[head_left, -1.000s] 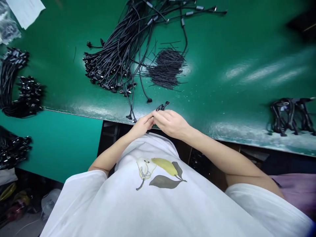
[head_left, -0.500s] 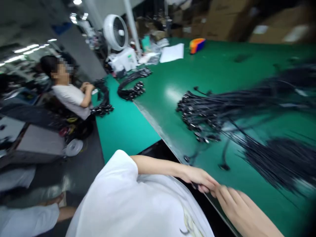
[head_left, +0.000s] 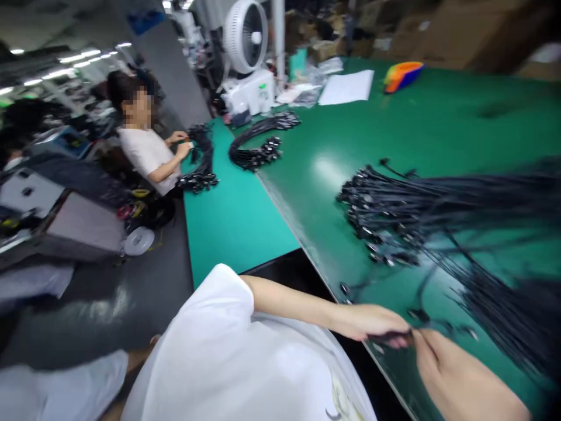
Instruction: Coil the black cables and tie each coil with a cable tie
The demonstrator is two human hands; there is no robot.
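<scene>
Low on the right of the view, my left hand (head_left: pixel 377 321) is closed around a folded black cable (head_left: pixel 385 337), with part of it showing below the fingers. My right hand (head_left: pixel 460 371) meets it there, thumb and fingers pinched at the cable's other side; both hands are over the table's front edge. Blur hides the exact grip. Just beyond lie loose black cable ends (head_left: pixel 418 316), a large bundle of black cables with connectors (head_left: pixel 381 216), and a pile of thin black ties or wires (head_left: pixel 504 298).
On the green table (head_left: pixel 315 158) lie another curved cable bundle (head_left: pixel 254 152), white paper (head_left: pixel 346 88) and a multicoloured object (head_left: pixel 403 76). A white fan (head_left: pixel 248 38) stands at the back. A co-worker (head_left: pixel 149 152) sits at the left, hands by a cable bundle (head_left: pixel 199 161).
The view has swung left from the table, bringing the co-worker and fan into sight. My hands stay together on the cable, now lower right in the picture.
</scene>
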